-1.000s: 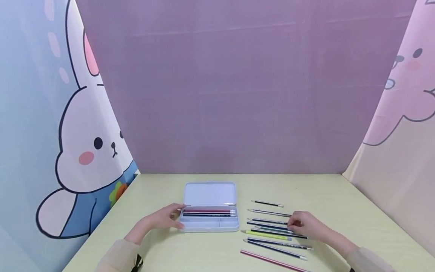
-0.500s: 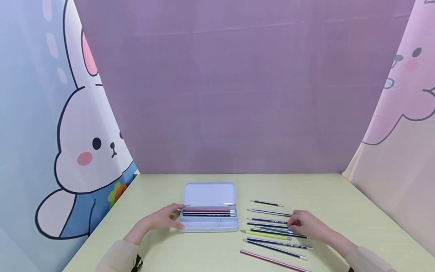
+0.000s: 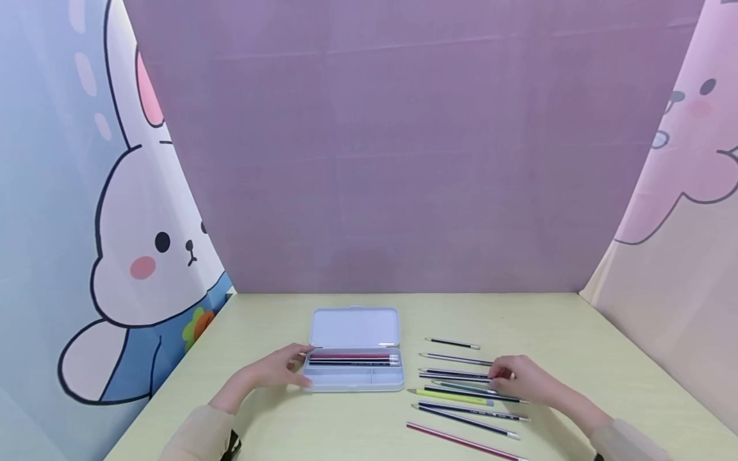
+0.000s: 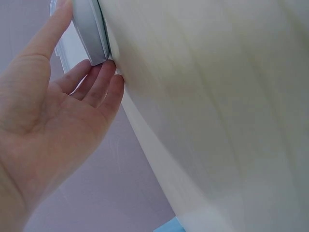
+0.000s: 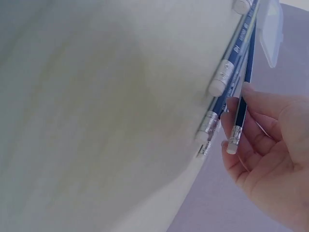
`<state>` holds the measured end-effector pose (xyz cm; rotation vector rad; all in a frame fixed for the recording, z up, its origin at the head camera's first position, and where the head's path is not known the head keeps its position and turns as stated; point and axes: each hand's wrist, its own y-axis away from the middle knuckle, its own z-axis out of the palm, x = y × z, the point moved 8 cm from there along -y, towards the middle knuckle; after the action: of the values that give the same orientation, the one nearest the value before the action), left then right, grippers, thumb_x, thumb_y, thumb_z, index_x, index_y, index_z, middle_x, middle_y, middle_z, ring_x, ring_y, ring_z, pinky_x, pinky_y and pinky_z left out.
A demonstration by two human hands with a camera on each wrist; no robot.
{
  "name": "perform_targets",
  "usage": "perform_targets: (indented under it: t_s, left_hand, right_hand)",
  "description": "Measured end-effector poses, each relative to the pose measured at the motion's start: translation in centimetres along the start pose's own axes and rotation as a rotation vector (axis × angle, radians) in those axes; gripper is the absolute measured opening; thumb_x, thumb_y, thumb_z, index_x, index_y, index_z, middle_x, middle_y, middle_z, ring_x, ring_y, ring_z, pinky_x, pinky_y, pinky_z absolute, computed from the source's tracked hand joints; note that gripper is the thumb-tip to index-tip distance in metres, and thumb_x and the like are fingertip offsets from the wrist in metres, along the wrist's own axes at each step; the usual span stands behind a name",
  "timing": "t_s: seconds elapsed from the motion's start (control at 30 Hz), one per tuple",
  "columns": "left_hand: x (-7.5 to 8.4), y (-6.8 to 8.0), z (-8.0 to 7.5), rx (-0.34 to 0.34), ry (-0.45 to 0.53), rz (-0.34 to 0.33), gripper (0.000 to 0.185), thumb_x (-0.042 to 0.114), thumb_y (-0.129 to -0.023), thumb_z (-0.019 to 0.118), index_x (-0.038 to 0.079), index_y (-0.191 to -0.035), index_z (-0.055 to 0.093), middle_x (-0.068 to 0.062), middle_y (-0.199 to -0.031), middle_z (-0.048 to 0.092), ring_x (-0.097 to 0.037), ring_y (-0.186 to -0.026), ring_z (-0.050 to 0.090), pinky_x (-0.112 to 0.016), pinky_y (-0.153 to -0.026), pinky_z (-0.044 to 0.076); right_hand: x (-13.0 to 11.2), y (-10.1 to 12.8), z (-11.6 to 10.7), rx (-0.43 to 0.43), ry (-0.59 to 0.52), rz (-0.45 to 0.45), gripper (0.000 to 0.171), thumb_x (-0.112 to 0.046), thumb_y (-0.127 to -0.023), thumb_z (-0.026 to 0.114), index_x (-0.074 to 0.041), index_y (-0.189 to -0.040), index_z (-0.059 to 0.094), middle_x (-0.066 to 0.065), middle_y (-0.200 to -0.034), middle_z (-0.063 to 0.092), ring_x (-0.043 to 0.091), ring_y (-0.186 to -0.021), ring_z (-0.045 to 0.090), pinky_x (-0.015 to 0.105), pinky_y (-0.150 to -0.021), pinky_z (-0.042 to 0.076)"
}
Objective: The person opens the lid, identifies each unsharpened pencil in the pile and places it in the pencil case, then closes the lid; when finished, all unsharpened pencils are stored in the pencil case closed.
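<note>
At left, your pale oblong plastic case (image 3: 340, 379) looks part-filled.
Your left grip (image 3: 277, 368) clasps it, right grip (image 3: 523, 381) a slim dark pencil (image 5: 241, 116); multicoloured pencils (image 3: 450, 397) lie loose at right.

One pencil case (image 3: 339, 380) holds apparently three pencils (image 3: 352, 356), with ten other pencils (image 3: 450, 397) outside.

There is room to pass over the counter (image 3: 519, 326) beyond the pencils (image 3: 452, 397) and along the narrow gap between them and the pencil case (image 3: 340, 379), but the purple curtain (image 3: 369, 160) walls off the counter's far edge.
</note>
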<state>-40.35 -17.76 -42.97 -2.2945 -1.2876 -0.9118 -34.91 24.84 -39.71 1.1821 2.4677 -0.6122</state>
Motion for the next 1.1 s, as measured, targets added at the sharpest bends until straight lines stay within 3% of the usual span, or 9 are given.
perform_targets:
  t_s: [0.63,1.1]
  left_hand:
    - [-0.3,-0.1,0.1,-0.001,-0.006,0.032,0.078,0.028,-0.078,0.076,-0.006,-0.137,0.038,-0.026,-0.133,0.046,-0.04,-0.118,0.049,-0.054,-0.1,0.042]
    - [-0.1,0.0,0.0,-0.001,-0.015,0.018,0.078,0.029,-0.079,0.076,-0.005,-0.138,0.038,-0.024,-0.133,0.047,-0.039,-0.117,0.049,-0.053,-0.1,0.042]
  right_hand:
    - [-1.6,-1.3,-2.5,0.204,0.089,0.003,0.004,-0.007,-0.086,0.065,-0.007,-0.089,0.067,-0.004,-0.082,0.059,-0.003,-0.071,0.049,0.019,-0.058,0.048]
    - [-2.9,-3.3,-1.6,0.237,0.066,-0.007,0.007,-0.004,-0.086,0.064,-0.007,-0.091,0.068,-0.004,-0.082,0.059,-0.003,-0.069,0.047,0.018,-0.056,0.046]
